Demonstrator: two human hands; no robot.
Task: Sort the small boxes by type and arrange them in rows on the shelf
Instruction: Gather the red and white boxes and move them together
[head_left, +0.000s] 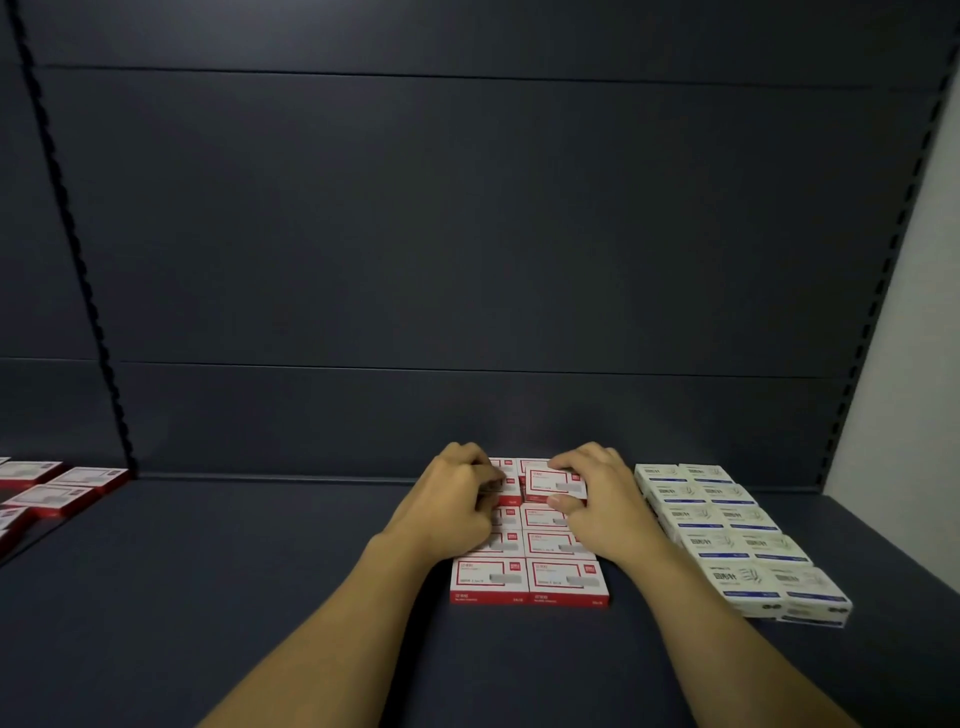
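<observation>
Right hand (597, 499) pinched a red box (553, 483) above the back of the red rows (530, 577) at shelf (311, 571) centre | left hand (452, 499) curled on a box in the left column | white rows (737, 540) just right | more red boxes (57, 491) far left

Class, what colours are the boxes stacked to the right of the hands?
White with blue print, clearest in the head view.
</observation>
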